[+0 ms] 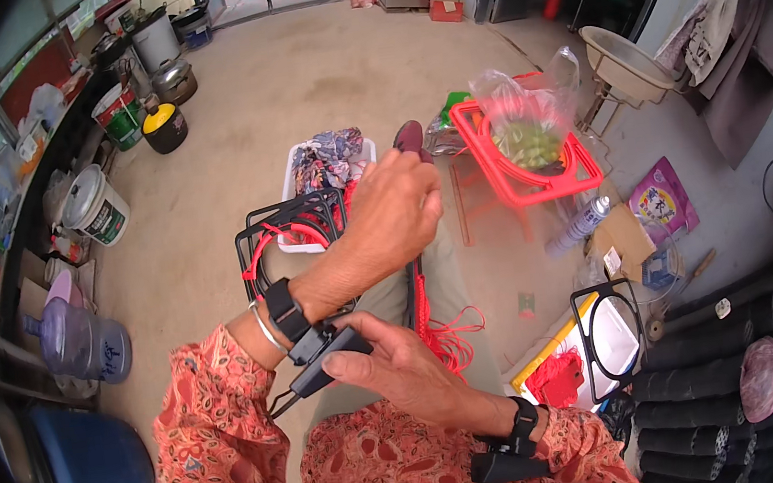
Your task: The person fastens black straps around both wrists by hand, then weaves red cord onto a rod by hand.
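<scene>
The right hand [402, 365] was pinched around a black box [346, 342], thumb on its upper face and fingers partly hidden; the box sat against the left wrist. Just beyond this grip were a black strap [287, 310] and a silvery bangle [267, 330]. Farther out, the left hand [394, 204] was bent palm down, its fingertips hidden, so I cannot tell how far it was closed or whether it held anything. Loose red cord [457, 341] lay right of the grip, and a red stool [524, 197] stood well beyond, also rightward.
</scene>
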The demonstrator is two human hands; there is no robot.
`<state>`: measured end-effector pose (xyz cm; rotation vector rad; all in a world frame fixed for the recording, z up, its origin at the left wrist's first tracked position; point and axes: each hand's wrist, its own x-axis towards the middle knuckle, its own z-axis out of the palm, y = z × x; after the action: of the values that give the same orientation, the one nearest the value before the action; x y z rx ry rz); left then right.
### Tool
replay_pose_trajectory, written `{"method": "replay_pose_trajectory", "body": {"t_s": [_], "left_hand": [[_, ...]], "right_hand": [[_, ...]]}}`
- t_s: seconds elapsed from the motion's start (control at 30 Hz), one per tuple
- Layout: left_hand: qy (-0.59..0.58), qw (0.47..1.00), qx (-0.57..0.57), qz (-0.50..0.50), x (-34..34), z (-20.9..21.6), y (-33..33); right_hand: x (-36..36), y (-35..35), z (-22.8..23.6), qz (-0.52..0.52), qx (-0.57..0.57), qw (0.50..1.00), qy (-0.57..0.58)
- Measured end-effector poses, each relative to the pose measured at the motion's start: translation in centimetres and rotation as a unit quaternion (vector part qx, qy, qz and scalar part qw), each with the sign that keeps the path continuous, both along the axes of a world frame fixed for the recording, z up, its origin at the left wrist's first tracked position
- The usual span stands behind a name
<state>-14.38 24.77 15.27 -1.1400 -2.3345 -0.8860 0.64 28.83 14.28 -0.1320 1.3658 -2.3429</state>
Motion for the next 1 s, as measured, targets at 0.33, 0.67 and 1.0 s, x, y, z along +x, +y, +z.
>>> {"method": "replay_pose_trajectory", "body": {"t_s": [0.33,0.67,1.0], "left_hand": [[-0.613,0.698,0.338,-0.151,4.6,-0.4,0.0],[-0.763,0.558,0.229,-0.230,11.9,-5.3,2.8],[-0.791,0.501,0.228,-0.267,13.2,-6.4,3.6]], "right_hand": [[-4.9,12.9,-1.2,-0.203,-0.067,0.977,0.012],[-7.7,17.6,-3.9,-0.437,-0.128,0.890,-0.018],[-9.0,17.4,-6.7,-0.567,0.171,0.798,0.113]]}}
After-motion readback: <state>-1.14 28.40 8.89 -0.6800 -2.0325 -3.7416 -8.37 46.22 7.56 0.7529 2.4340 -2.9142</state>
